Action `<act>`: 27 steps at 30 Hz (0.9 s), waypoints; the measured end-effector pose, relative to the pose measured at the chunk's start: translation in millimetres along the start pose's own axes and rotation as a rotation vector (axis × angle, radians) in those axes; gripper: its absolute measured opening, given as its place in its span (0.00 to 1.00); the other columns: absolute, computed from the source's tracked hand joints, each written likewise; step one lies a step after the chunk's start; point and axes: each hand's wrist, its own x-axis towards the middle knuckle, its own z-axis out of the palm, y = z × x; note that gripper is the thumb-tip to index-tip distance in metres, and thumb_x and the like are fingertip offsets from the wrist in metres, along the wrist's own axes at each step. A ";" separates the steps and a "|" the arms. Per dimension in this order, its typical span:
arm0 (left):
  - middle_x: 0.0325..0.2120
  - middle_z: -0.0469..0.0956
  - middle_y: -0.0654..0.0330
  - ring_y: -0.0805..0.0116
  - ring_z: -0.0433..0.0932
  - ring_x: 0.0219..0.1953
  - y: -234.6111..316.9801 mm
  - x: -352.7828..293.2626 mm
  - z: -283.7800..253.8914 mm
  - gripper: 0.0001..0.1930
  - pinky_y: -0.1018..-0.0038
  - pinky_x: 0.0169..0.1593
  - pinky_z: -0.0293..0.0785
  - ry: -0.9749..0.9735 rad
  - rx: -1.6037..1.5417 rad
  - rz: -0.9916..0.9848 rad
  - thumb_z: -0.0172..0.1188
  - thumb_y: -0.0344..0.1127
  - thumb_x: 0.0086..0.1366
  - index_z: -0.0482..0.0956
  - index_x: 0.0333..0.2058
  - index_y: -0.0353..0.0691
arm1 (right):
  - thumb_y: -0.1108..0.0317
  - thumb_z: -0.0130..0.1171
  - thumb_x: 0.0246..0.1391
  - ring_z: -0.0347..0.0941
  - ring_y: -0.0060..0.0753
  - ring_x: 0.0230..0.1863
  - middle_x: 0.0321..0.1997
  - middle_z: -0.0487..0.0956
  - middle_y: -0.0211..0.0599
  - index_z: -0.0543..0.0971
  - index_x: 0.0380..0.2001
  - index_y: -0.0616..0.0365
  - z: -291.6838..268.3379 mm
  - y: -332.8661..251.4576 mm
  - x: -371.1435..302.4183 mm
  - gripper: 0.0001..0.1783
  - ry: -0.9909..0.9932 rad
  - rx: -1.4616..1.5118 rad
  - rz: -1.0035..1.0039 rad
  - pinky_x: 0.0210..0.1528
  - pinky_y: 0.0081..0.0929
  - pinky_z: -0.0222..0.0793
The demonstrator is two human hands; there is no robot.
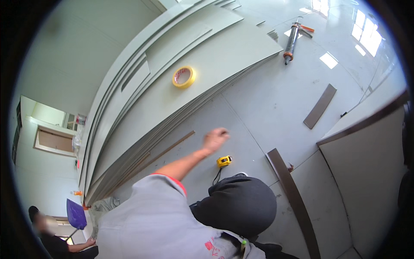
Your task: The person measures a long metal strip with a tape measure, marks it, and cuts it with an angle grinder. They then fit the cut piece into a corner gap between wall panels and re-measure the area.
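Note:
My left hand (216,140) reaches out over the tiled floor with its fingers curled closed. Something small and dark shows at the fingertips, too blurred to name. Just below that hand, a yellow tape measure (223,162) with a black strap lies on the floor, apart from it, in front of my bent knee (243,207) in dark trousers. Beyond the hand is a stack of large pale panels (224,56); a roll of yellow tape (184,77) rests on the top one. My right hand is out of view.
A long brown strip (293,200) lies right of my knee, a shorter brown piece (320,106) farther off. A caulking gun (292,43) lies past the panels' corner. One thin strip (170,149) lies beside the stack. At lower left, another person (56,241) is near a purple dustpan (76,214).

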 end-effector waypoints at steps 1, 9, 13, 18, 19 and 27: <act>0.39 0.85 0.56 0.59 0.83 0.45 -37.0 -10.9 -33.1 0.21 0.66 0.49 0.77 0.123 0.050 -0.070 0.64 0.49 0.60 0.83 0.45 0.42 | 0.61 0.52 0.65 0.80 0.42 0.42 0.46 0.82 0.49 0.79 0.50 0.64 3.2 -6.7 -5.4 0.19 -0.026 -0.008 -0.001 0.42 0.34 0.76; 0.57 0.71 0.51 0.49 0.73 0.55 -62.8 -58.3 20.7 0.38 0.57 0.57 0.74 -0.265 0.300 0.569 0.73 0.47 0.52 0.71 0.63 0.51 | 0.65 0.54 0.63 0.81 0.37 0.38 0.42 0.82 0.48 0.79 0.47 0.66 -110.1 -34.0 3.7 0.16 0.033 -0.045 0.094 0.35 0.30 0.77; 0.37 0.76 0.51 0.49 0.78 0.40 -65.6 -58.9 55.9 0.25 0.56 0.43 0.76 -0.359 0.147 0.547 0.64 0.32 0.55 0.77 0.54 0.48 | 0.69 0.55 0.59 0.81 0.31 0.36 0.39 0.82 0.44 0.79 0.47 0.67 -144.6 -151.5 9.3 0.16 -0.137 0.138 -0.154 0.33 0.25 0.77; 0.47 0.79 0.57 0.67 0.79 0.49 5.2 -22.7 51.3 0.24 0.70 0.51 0.79 -0.767 -1.115 -0.320 0.63 0.37 0.64 0.74 0.57 0.33 | 0.66 0.57 0.62 0.81 0.30 0.36 0.40 0.82 0.43 0.79 0.47 0.66 -142.3 -354.1 -31.3 0.16 -0.467 0.146 -0.445 0.35 0.27 0.79; 0.47 0.79 0.57 0.69 0.79 0.49 35.4 -21.1 46.5 0.26 0.71 0.51 0.79 -0.882 -1.294 -0.362 0.63 0.37 0.64 0.72 0.58 0.32 | 0.64 0.57 0.64 0.81 0.30 0.37 0.40 0.82 0.43 0.79 0.48 0.66 -130.1 -380.2 -42.7 0.16 -0.576 0.124 -0.496 0.36 0.27 0.79; 0.55 0.74 0.47 0.61 0.76 0.53 252.2 -20.2 32.3 0.49 0.68 0.54 0.74 -1.161 -0.417 0.598 0.66 0.36 0.57 0.47 0.71 0.32 | 0.57 0.58 0.64 0.75 0.25 0.35 0.38 0.80 0.32 0.78 0.48 0.62 -38.5 -440.5 -74.0 0.19 -0.839 0.219 -0.846 0.37 0.27 0.75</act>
